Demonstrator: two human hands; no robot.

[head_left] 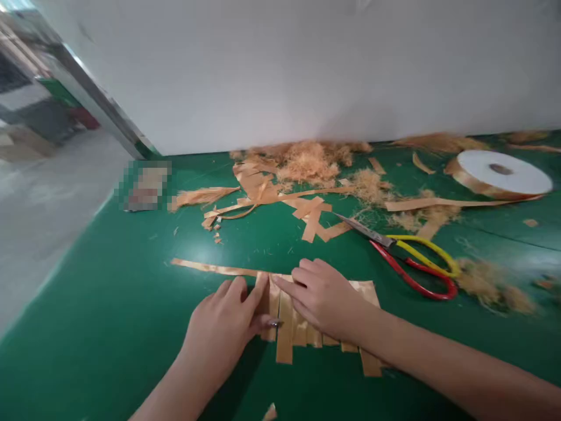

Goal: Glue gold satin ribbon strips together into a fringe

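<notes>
On the green table, a row of short gold ribbon pieces (284,333) hangs side by side from a long narrow ribbon strip (205,267) that runs out to the left. My left hand (223,321) pins the leftmost piece at its upper end with the index fingertip, its thumb lower down beside a small shiny metal thing (275,323) I cannot make out. Lying across the row, my right hand (322,295) presses its index fingertip to the same joint, other fingers curled. The ribbon under both palms is hidden. Scissors (390,241) with red and yellow handles lie beyond my right hand, blades apart.
Ribbon scraps (313,219) and frayed orange fibre (309,164) lie along the back, against a pale wall (280,70). A ribbon spool (504,172) rests at the right, its loose end trailing left. A pixelated item (146,186) is near the table's left edge.
</notes>
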